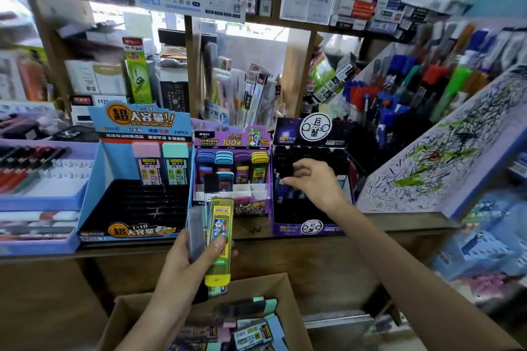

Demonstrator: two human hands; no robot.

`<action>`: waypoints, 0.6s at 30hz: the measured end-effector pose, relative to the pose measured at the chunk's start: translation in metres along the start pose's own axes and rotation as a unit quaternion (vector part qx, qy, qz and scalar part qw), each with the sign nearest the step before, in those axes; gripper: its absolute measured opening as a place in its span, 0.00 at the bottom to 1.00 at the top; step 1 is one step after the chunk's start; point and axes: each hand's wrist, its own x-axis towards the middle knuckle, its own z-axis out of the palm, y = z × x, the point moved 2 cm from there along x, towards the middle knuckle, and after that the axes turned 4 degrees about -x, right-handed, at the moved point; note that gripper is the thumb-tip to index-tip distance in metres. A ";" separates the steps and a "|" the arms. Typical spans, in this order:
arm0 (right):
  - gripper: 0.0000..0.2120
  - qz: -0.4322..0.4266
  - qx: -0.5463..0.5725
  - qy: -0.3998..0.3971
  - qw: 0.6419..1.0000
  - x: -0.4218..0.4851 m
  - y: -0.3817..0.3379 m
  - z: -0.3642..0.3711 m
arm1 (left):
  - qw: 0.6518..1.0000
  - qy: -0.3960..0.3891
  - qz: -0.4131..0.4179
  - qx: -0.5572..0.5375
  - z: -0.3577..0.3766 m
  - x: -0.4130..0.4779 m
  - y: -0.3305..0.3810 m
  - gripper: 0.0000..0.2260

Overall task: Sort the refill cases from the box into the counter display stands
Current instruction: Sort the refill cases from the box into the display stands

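Two cases against blue stand's back edge, front slots open.

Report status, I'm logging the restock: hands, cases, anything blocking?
Left hand grips yellow case plus others. Right hand pinches black-capped case over dark stand. Box holds more. No obstruction seen.

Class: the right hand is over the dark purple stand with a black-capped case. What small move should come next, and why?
Probably lower the black-capped refill case, pinched by the right hand, down into a slot of the dark purple stand and let go. The stand's other cases have matching black caps, and the left hand holds a yellow case waiting its turn.
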 end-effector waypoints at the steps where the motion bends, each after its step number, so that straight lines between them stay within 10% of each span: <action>1: 0.14 0.009 -0.021 0.013 1.000 0.001 0.002 0.003 | 1.000 -0.001 -0.001 -0.001 0.000 0.000 0.000 0.16; 9: 0.13 -0.007 -0.255 -0.011 0.967 -0.022 -0.008 0.011 | 1.000 0.000 -0.008 -0.014 0.003 -0.007 0.003 0.17; 18: 0.13 0.034 0.180 -0.213 0.960 -0.100 -0.053 0.069 | 0.999 0.025 -0.026 -0.031 0.006 -0.001 0.010 0.19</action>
